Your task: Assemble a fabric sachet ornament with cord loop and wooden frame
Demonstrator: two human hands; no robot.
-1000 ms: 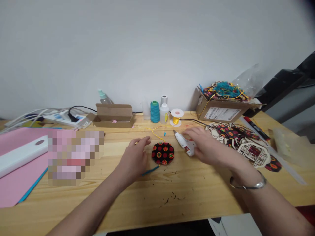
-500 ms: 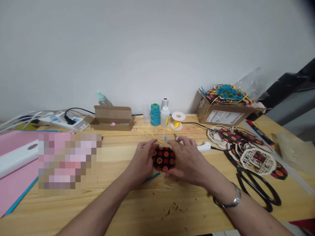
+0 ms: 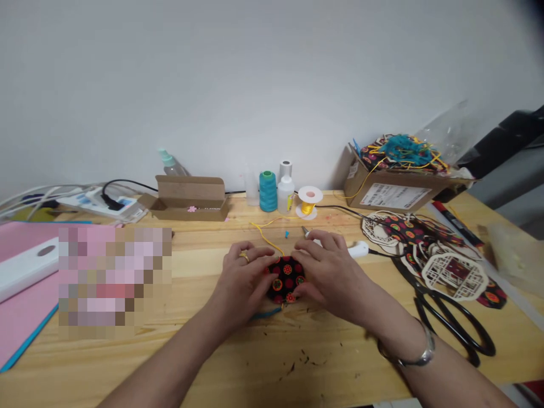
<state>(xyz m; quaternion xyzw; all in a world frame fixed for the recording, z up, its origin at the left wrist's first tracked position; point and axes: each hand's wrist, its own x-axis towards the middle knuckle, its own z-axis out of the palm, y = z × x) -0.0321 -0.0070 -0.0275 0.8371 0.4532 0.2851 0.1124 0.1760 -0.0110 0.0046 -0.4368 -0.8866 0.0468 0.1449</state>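
Observation:
Between my two hands is a small rounded patterned fabric piece (image 3: 287,281), black with red and orange motifs. A yellow cord (image 3: 264,236) runs from its far edge, and a blue tassel-like strand (image 3: 267,313) lies at its near edge. My left hand (image 3: 244,277) pinches the left side, thumb on top and fingers round the far edge. My right hand (image 3: 329,269) grips the right side, its thumb near the lower right and its fingertips at the upper right edge. Beside the right hand lies a white corded tool (image 3: 357,249), partly hidden by it.
Behind stand a teal thread cone (image 3: 268,192), a white bottle (image 3: 286,194) and a yellow cord spool (image 3: 310,202). Black scissors (image 3: 457,323) and cut-out ornaments (image 3: 454,276) lie at right, below a filled cardboard box (image 3: 391,190). An open small box (image 3: 191,207) stands back left.
My left thumb has come onto the top of the fabric piece, where before it was at the side. The view has shifted slightly. Both hands stay at the piece.

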